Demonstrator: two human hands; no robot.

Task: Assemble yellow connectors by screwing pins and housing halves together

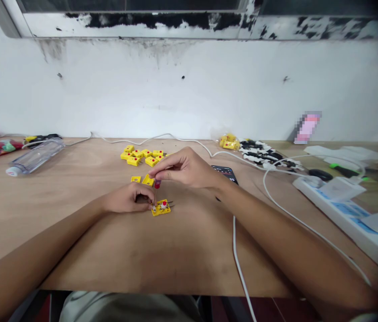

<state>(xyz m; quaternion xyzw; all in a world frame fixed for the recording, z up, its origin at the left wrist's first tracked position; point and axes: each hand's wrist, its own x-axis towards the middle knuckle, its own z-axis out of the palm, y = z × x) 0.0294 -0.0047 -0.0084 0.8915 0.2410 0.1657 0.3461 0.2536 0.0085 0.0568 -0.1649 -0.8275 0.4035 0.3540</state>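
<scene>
My right hand (185, 169) pinches the top of a small screwdriver (157, 184) with a red handle, held upright. Its thin shaft runs down to the left end of an opened yellow plastic housing (161, 210) lying on the table. A white part with a red button and metal pins at the right show on that housing. My left hand (130, 197) is closed at the housing's left end, thumb and forefinger around the screwdriver's tip; what exactly they grip is partly hidden. Just beyond lie two loose yellow shells (148, 180).
Several closed yellow housings (133, 160) lie farther back, and a bag of yellow pieces (229, 141) rests by the wall. A phone (225, 173) is behind my right wrist. White cables (235, 241) cross the table towards a power strip (339, 210). A clear bottle (38, 156) lies left.
</scene>
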